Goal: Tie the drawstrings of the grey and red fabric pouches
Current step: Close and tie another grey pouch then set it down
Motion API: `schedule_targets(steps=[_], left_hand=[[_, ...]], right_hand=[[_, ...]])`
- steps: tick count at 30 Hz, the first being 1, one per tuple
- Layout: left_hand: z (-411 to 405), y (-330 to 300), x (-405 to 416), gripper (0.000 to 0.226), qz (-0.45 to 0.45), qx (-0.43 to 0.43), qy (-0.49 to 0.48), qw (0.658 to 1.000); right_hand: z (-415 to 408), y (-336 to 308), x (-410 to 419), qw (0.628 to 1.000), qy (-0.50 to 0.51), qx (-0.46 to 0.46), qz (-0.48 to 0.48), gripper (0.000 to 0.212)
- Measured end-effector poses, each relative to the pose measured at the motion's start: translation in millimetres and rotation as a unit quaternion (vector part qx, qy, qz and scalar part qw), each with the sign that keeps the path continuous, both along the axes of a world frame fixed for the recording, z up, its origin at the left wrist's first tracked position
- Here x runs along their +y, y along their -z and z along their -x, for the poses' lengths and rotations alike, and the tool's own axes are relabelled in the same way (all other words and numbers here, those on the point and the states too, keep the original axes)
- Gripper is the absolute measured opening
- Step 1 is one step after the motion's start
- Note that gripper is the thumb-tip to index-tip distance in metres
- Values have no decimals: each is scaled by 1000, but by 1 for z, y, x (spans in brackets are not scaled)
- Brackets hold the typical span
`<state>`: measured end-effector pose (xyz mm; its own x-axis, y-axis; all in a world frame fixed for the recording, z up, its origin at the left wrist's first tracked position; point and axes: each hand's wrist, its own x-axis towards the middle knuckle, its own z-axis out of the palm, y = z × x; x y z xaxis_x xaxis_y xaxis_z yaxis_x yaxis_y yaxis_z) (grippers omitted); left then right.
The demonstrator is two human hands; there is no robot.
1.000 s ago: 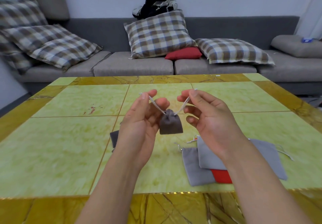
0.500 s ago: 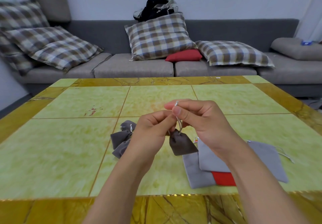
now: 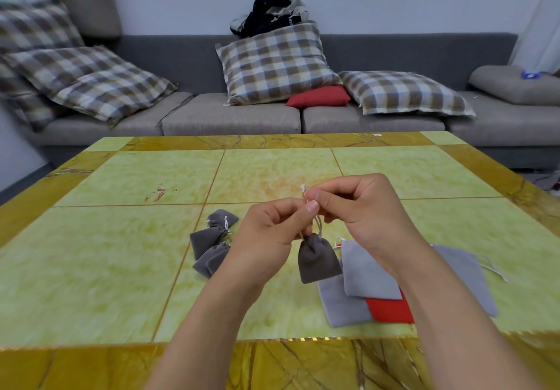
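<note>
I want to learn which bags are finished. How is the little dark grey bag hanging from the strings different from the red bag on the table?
The dark grey pouch hangs in the air from its drawstrings, pinched by the left hand and right hand; the red pouch lies flat on the table. The dark grey pouch is cinched at the neck and fully visible; the red pouch is mostly covered by light grey pouches. Both are fabric.

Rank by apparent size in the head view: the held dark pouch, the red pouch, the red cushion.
1. Red cushion, though it is farther away.
2. Dark pouch.
3. Red pouch, partly covered, so its true size is unsure.
</note>
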<state>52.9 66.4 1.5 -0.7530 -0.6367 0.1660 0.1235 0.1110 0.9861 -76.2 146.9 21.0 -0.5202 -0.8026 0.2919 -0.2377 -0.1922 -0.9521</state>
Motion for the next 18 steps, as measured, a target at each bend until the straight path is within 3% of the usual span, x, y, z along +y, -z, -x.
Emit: schedule_targets(steps=[7,11,18], left_hand=[[4,7,-4,32,-46,-4,-86,995],[1,8,-8,18,-50,19,-122,991],[-7,2,-10,8,-59,46,-63,995]], right_hand=[[2,-2,3,1000,17,17,7,20],[-4,0,2,997,-21,-50,-49,39],[-1,2,5,992,-48,-23,-111,23]])
